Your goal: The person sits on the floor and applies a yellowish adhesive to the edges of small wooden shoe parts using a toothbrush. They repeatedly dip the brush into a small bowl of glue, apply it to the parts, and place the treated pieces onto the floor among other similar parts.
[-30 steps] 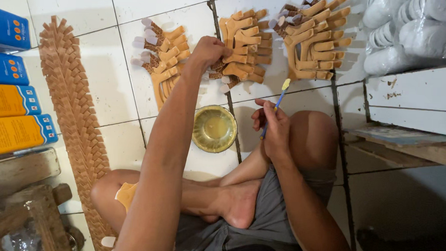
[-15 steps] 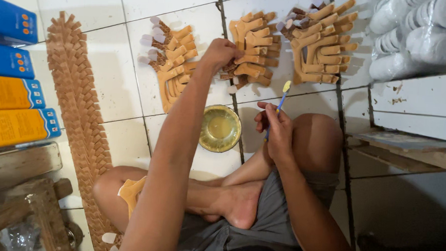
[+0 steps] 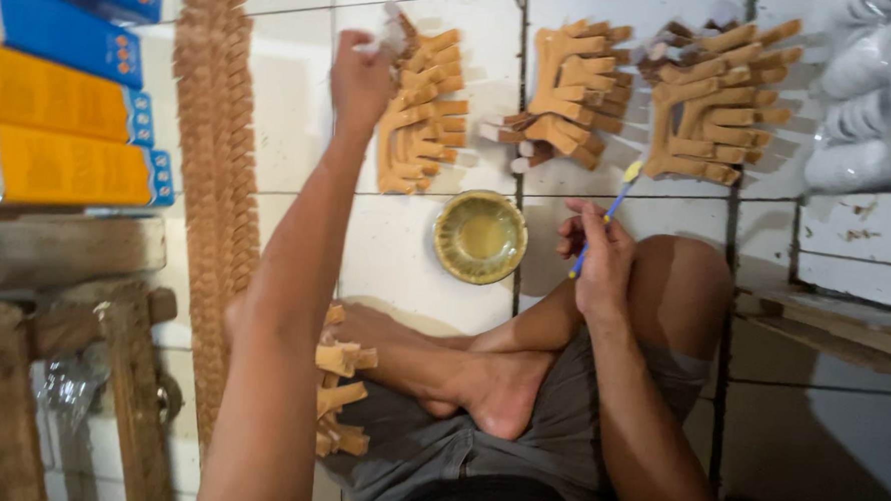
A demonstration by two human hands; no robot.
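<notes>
We sit cross-legged on a white tiled floor [image 3: 292,104]. Our left hand [image 3: 361,76] reaches to eleven o'clock, fingers curled and pinching what looks like a small tan wooden piece with a white-wrapped end [image 3: 390,40] at the top of the nearest fan-shaped stack of such pieces [image 3: 421,114] — the grip is partly hidden. Our right hand [image 3: 598,252] rests on the knee at three o'clock, fingers pressed around a thin blue brush with a yellow tip [image 3: 607,213]. A round shallow brass-coloured dish of yellowish liquid [image 3: 480,236] lies between the hands. Done well, we judge, the lift takes one piece only, straight up — leaving its neighbours undisturbed.
</notes>
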